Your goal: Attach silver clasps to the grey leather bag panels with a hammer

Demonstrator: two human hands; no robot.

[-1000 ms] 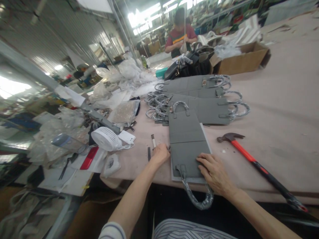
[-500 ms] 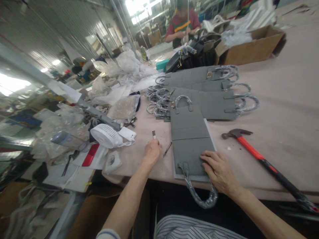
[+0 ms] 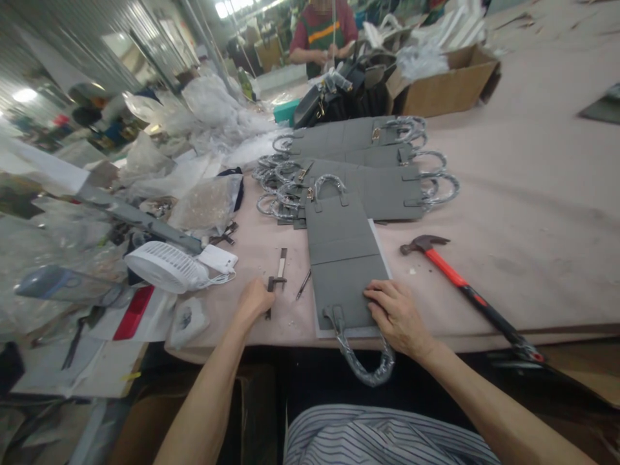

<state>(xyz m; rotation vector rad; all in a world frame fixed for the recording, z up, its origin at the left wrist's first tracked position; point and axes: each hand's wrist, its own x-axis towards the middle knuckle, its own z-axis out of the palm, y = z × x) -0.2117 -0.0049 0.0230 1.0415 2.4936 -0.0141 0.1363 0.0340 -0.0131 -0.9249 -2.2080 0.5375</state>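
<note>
A grey flat bag panel (image 3: 343,258) lies lengthwise in front of me, its two handles wrapped in clear film; the near handle (image 3: 368,374) hangs over the table edge. My right hand (image 3: 400,316) rests on the panel's lower right part, fingers stretched flat. White sheet edges show beneath the panel. To its left, my left hand (image 3: 254,302) is closed at a small dark metal piece (image 3: 270,294) with a crossbar, low over the table. Just beyond lies a narrow metal strip with a pale middle (image 3: 282,265). A thin pen-like tool (image 3: 303,284) lies between that hand and the panel.
A claw hammer (image 3: 455,274) with a red and black handle lies right. More grey bag panels (image 3: 387,187) are piled behind. At left are a white fan (image 3: 165,265), plastic bags (image 3: 203,203) and a red item (image 3: 134,313). Farther back are a carton (image 3: 445,84) and another person (image 3: 322,39).
My left hand has drawn back leftward, baring the metal strip; the dark crossbar piece now shows at its fingers. My right hand stays on the panel. The view has shifted right.
</note>
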